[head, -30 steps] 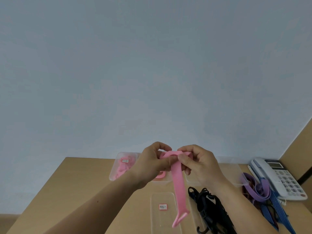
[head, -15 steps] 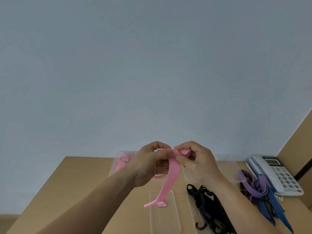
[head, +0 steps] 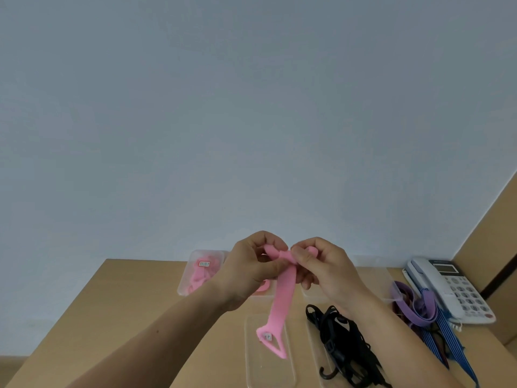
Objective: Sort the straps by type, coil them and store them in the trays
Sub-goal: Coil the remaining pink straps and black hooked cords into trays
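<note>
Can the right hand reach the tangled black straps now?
Probably not freely: the right hand pinches the pink flat strap together with the left hand. The tangled black straps lie uncovered beneath its wrist, so likely yes after letting go.

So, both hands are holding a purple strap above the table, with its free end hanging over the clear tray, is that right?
Not quite: the strap that the left hand and right hand pinch is pink, not purple. In the head view the purple straps lie on the table by the telephone. The rest holds: its free end hangs over the clear tray.
</note>
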Demonstrator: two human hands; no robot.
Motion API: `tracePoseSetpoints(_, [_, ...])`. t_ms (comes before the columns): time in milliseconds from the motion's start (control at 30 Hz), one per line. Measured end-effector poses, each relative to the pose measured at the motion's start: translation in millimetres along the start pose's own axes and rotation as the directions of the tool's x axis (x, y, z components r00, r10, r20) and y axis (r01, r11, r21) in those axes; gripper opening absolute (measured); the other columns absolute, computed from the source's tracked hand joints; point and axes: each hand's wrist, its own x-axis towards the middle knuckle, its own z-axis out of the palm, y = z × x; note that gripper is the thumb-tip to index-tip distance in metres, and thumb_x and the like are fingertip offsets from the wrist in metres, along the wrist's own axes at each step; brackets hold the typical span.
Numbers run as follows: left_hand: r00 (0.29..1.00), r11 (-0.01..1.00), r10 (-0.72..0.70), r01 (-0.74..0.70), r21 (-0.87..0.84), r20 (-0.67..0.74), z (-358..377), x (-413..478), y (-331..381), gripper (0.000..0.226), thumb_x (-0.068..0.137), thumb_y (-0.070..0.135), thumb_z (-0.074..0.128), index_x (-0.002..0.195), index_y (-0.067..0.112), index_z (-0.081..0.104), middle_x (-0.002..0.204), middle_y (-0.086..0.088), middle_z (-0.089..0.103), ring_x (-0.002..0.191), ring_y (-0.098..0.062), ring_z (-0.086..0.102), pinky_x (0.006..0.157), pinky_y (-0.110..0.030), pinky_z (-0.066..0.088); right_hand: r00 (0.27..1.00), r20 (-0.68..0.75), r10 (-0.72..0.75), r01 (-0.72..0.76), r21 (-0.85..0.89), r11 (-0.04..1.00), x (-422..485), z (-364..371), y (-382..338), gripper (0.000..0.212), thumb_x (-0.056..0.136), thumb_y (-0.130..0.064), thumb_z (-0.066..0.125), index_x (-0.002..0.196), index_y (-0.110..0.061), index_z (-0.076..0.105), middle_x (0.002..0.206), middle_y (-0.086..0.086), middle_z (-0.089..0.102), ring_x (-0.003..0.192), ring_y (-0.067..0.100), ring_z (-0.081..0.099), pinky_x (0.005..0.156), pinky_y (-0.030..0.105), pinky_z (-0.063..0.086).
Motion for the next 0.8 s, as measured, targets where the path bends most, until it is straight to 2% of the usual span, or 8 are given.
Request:
tracePoseSetpoints(133, [0.996, 0.995, -0.089, 0.09, -0.038, 0.011, -0.2, -0.7, 5.6, 0.035, 0.085, 0.003, 0.075, 0.114, 0.005, 0.054, 0.102, -0.024, 0.071, 0.092, -0.038, 0.072, 0.072, -0.034, 0.057, 0.994, -0.035, -0.102, 0.1, -0.052, 0.994, -3.9, 1.9, -5.2, 0.026, 0.078, -0.029, 0.077, 0.088, -0.009, 0.066, 0.064, 0.0, 0.066, 0.054, 0.013, 0.06, 0.052, 0.023, 0.049])
tracePoseSetpoints(233, [0.986, 0.989, -0.145, 0.142, 0.04, 0.087, -1.7, -2.0, 11.1, 0.023, 0.089, 0.007, 0.071, 0.104, -0.003, 0.056, 0.092, -0.02, 0.074, 0.082, -0.029, 0.073, 0.067, -0.031, 0.057, 0.99, -0.027, -0.139, 0.136, -0.099, 0.986, -5.1, 2.3, -4.7, 0.011, 0.085, -0.015, 0.075, 0.09, -0.014, 0.065, 0.068, -0.008, 0.066, 0.055, 0.008, 0.061, 0.055, 0.018, 0.049])
tracePoseSetpoints(300, [0.981, 0.986, -0.166, 0.162, 0.048, 0.103, -3.0, -4.2, 13.7, 0.02, 0.09, 0.006, 0.069, 0.102, -0.002, 0.056, 0.087, -0.018, 0.074, 0.074, -0.027, 0.071, 0.063, -0.03, 0.056, 0.988, -0.027, -0.149, 0.145, -0.126, 0.981, -5.8, 2.4, -4.9, 0.012, 0.085, -0.012, 0.075, 0.091, -0.018, 0.066, 0.071, -0.011, 0.065, 0.059, 0.007, 0.061, 0.058, 0.018, 0.05])
tracePoseSetpoints(400, [0.976, 0.984, -0.179, 0.178, 0.018, 0.127, -3.9, -6.8, 17.4, 0.017, 0.091, 0.003, 0.065, 0.103, -0.001, 0.054, 0.09, -0.022, 0.072, 0.078, -0.033, 0.071, 0.067, -0.035, 0.058, 0.986, -0.038, -0.165, 0.157, -0.157, 0.975, -7.8, 3.6, -4.7, 0.02, 0.085, -0.011, 0.075, 0.09, -0.029, 0.068, 0.078, -0.012, 0.066, 0.069, 0.009, 0.063, 0.066, 0.022, 0.053])
tracePoseSetpoints(467, [0.971, 0.981, -0.188, 0.194, -0.024, 0.145, -4.3, -8.3, 19.0, 0.023, 0.087, 0.001, 0.067, 0.106, -0.001, 0.054, 0.093, -0.023, 0.07, 0.083, -0.036, 0.069, 0.07, -0.039, 0.058, 0.983, -0.034, -0.178, 0.17, -0.162, 0.972, -9.4, 5.6, -5.3, 0.022, 0.084, -0.015, 0.077, 0.09, -0.034, 0.068, 0.084, -0.01, 0.068, 0.077, 0.011, 0.066, 0.072, 0.025, 0.055])
tracePoseSetpoints(567, [0.962, 0.966, -0.216, 0.236, -0.11, 0.164, -4.3, -10.7, 20.8, 0.034, 0.079, 0.009, 0.069, 0.109, -0.001, 0.055, 0.095, -0.022, 0.069, 0.085, -0.034, 0.069, 0.068, -0.037, 0.057, 0.979, -0.039, -0.199, 0.19, -0.165, 0.968, -11.2, 8.5, -5.5, 0.02, 0.079, -0.024, 0.081, 0.088, -0.036, 0.067, 0.088, -0.009, 0.07, 0.082, 0.01, 0.067, 0.072, 0.022, 0.056])
tracePoseSetpoints(700, [0.973, 0.972, -0.213, 0.22, -0.08, 0.084, -4.7, -9.9, 15.0, 0.028, 0.088, 0.009, 0.073, 0.108, -0.002, 0.057, 0.103, -0.032, 0.067, 0.087, -0.038, 0.069, 0.07, -0.038, 0.057, 0.983, -0.025, -0.184, 0.174, -0.219, 0.96, -12.2, 11.0, -1.1, 0.029, 0.083, -0.01, 0.078, 0.09, -0.036, 0.066, 0.092, -0.008, 0.071, 0.087, 0.012, 0.07, 0.073, 0.02, 0.055])
tracePoseSetpoints(800, [0.985, 0.985, -0.158, 0.162, -0.062, 0.061, -6.6, -9.1, 7.0, 0.021, 0.087, 0.002, 0.071, 0.104, -0.001, 0.059, 0.105, -0.031, 0.068, 0.088, -0.04, 0.07, 0.07, -0.036, 0.057, 0.992, -0.025, -0.122, 0.117, -0.154, 0.981, -13.3, 9.7, 0.9, 0.033, 0.082, -0.005, 0.077, 0.093, -0.034, 0.067, 0.093, -0.004, 0.073, 0.085, 0.016, 0.07, 0.073, 0.025, 0.057])
